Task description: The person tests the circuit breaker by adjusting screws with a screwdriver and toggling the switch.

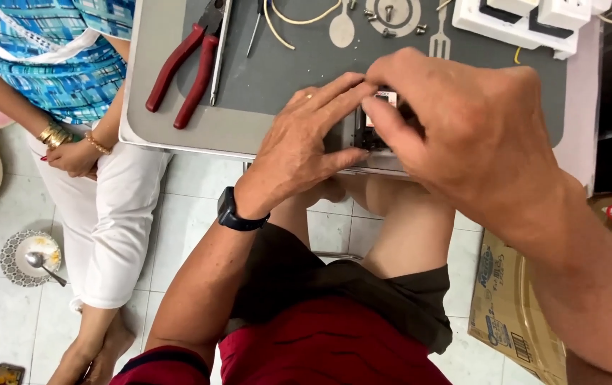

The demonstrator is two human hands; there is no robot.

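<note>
Head view: both hands, left hand (306, 139) and right hand (463, 128), pinched together on small dark switch module (371, 132) at tray (177, 132) edge; likely light, rigid, best gripped by sides.

We see pliers (181, 71) with glossy red plastic grips | table (177, 132) matt grey, smooth | screws (384, 14) shiny metal | carton (506, 314) brown cardboard | floor (6, 314) glossy white tile
</note>
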